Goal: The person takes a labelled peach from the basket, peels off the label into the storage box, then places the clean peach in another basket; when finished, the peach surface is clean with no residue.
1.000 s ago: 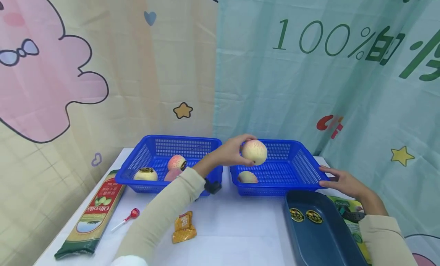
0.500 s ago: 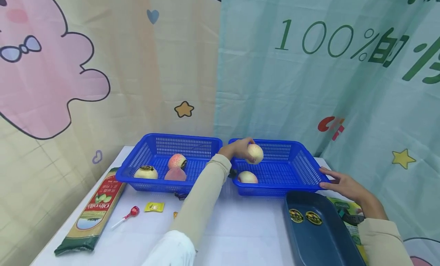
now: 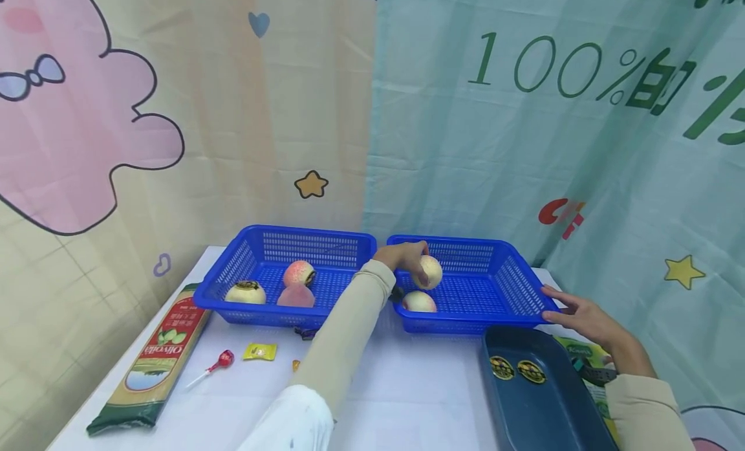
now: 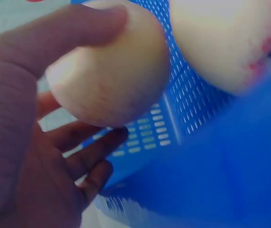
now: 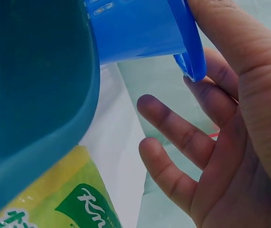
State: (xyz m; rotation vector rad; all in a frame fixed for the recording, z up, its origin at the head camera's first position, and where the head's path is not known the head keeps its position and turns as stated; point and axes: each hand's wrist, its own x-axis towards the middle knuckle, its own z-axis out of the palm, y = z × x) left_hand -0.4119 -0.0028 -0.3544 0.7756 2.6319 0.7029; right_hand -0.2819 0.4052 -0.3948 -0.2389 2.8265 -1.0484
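My left hand [image 3: 405, 255] grips a pale, pink-tinged peach [image 3: 432, 272] over the left part of the right blue plastic basket [image 3: 489, 324]. In the left wrist view the thumb lies across the top of this peach [image 4: 118, 80], with the other fingers behind and below it. A second peach [image 3: 419, 301] sits in the basket's front left corner, just below the held one. At the basket's front right corner my right hand [image 3: 590, 318] pinches the rim [image 5: 192, 42], thumb on top and fingers beneath; its two outer fingers stick out free.
The left blue basket [image 3: 262, 315] holds three peaches. A dark blue tray [image 3: 553, 399] with two gold-black stickers lies front right, over a green-yellow packet [image 3: 599, 393]. An Olivoilà bag [image 3: 154, 360], a lollipop [image 3: 224, 359] and a yellow-wrapped sweet [image 3: 260, 352] lie front left.
My left hand has lowered the peach into the right basket, towards the one lying there. The left forearm has swung right, uncovering the yellow sweet. My right hand keeps its place on the rim.
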